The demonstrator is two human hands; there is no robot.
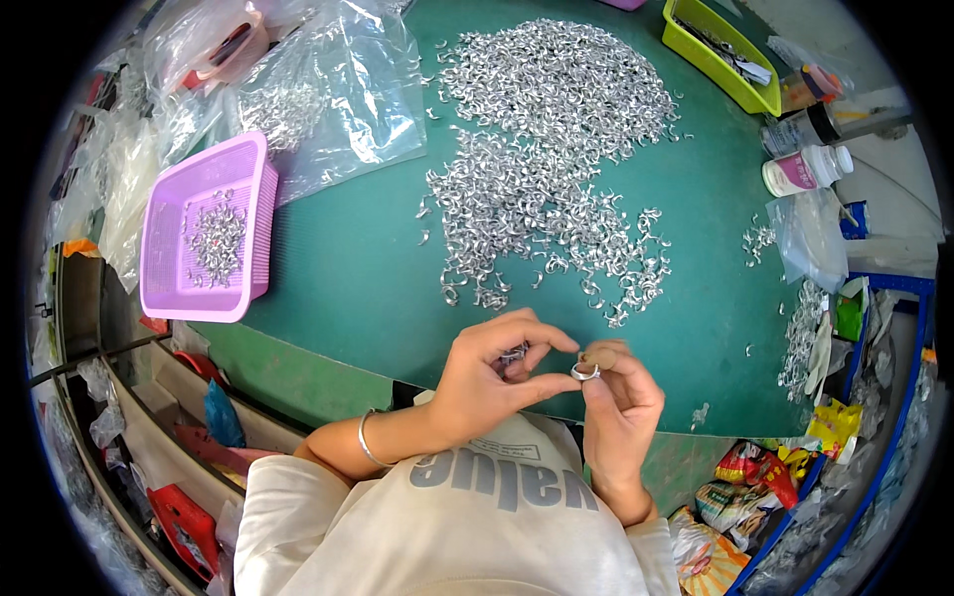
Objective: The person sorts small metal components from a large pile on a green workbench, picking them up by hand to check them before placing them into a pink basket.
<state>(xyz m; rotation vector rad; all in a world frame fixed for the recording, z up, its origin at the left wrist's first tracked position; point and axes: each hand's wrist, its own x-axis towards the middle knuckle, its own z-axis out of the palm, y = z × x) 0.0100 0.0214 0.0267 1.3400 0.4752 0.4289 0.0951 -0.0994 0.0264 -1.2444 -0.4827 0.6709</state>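
Observation:
My left hand [487, 377] and my right hand [621, 397] meet at the near edge of the green table [338, 268]. Between the fingertips of both hands sits a small silver metal ring piece [585, 372]. My left hand also cups a few more silver pieces [514, 353] in its palm. A silver bangle circles my left wrist. A large heap of the same curved silver pieces [547, 149] spreads over the table beyond my hands.
A lilac plastic basket [169, 283] with several silver pieces stands at the left. Clear plastic bags [328, 89] lie behind it. A lime green tray [715, 60] and white bottles [805, 169] sit at the far right. Coloured packets [745, 497] fill a blue crate at lower right.

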